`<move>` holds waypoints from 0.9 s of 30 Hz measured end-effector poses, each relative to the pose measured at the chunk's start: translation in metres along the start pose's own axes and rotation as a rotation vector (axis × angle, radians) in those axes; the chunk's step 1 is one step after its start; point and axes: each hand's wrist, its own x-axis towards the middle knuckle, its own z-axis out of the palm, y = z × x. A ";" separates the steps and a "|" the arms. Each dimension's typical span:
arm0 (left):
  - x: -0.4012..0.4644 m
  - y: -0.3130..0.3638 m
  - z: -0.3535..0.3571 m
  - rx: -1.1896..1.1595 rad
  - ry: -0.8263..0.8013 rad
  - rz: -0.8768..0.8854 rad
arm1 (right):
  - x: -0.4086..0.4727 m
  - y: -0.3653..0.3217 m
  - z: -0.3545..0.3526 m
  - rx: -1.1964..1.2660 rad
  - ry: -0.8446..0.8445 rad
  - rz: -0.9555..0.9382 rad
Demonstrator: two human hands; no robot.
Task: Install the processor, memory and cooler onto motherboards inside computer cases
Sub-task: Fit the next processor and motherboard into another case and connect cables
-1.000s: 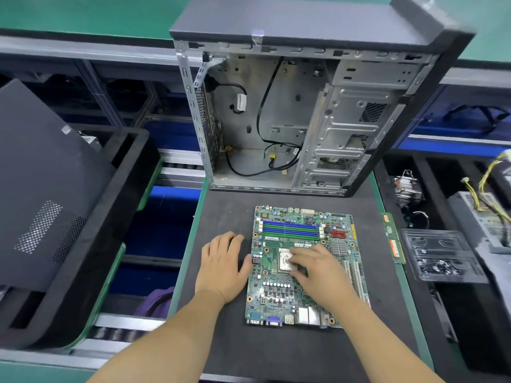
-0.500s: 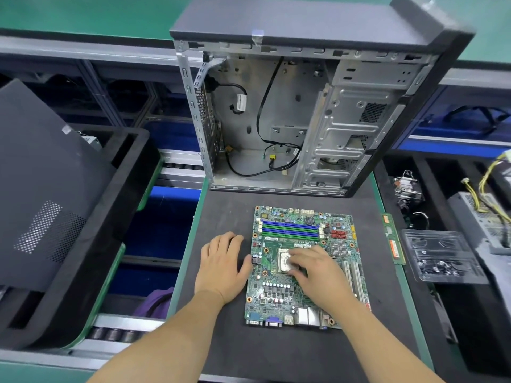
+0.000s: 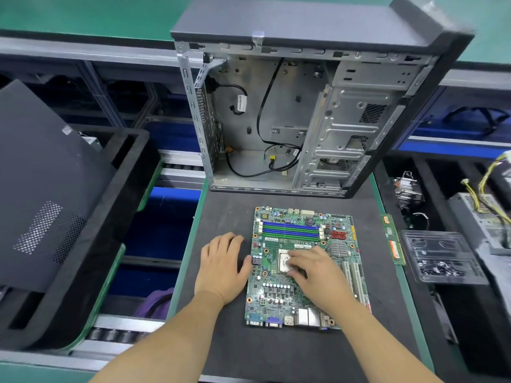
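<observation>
Two hands: both lay on or beside the motherboard (image 3: 301, 266) on the bench (image 3: 226, 211).
Left hand (image 3: 221, 266): flat, fingers relaxed, holding nothing, touching the board's 9 o'clock edge.
Processor (image 3: 283, 261): in its socket mid-board, at 3 o'clock from that hand.
Right hand (image 3: 318, 272): nearer grip, fingertips pressing the processor's 3 o'clock side.
Memory stick (image 3: 392, 239): off-board, long axis 12-to-6.

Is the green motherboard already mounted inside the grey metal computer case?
No, the green motherboard lies flat on the dark mat in front of the open grey metal computer case.
</observation>
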 end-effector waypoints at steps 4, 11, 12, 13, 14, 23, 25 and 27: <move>-0.001 -0.001 0.001 -0.001 0.008 -0.001 | 0.000 0.000 -0.002 -0.015 0.002 -0.018; 0.000 -0.002 0.003 0.002 0.011 0.002 | 0.000 -0.003 0.000 -0.029 -0.019 -0.039; 0.000 -0.002 0.003 0.003 0.012 0.003 | 0.001 -0.003 -0.001 -0.034 -0.025 -0.043; 0.000 -0.002 0.003 0.003 0.014 0.003 | 0.002 -0.004 -0.001 -0.040 -0.035 -0.045; 0.000 -0.003 0.003 0.004 0.015 0.003 | 0.002 -0.004 -0.002 -0.045 -0.045 -0.046; 0.000 -0.002 0.004 0.001 0.030 0.005 | 0.002 -0.008 -0.002 -0.072 -0.035 -0.034; 0.000 -0.002 0.004 0.002 0.029 0.010 | 0.001 -0.011 -0.003 -0.067 -0.009 -0.042; 0.000 -0.002 0.004 -0.009 0.040 0.011 | -0.001 -0.013 -0.003 -0.068 0.024 -0.061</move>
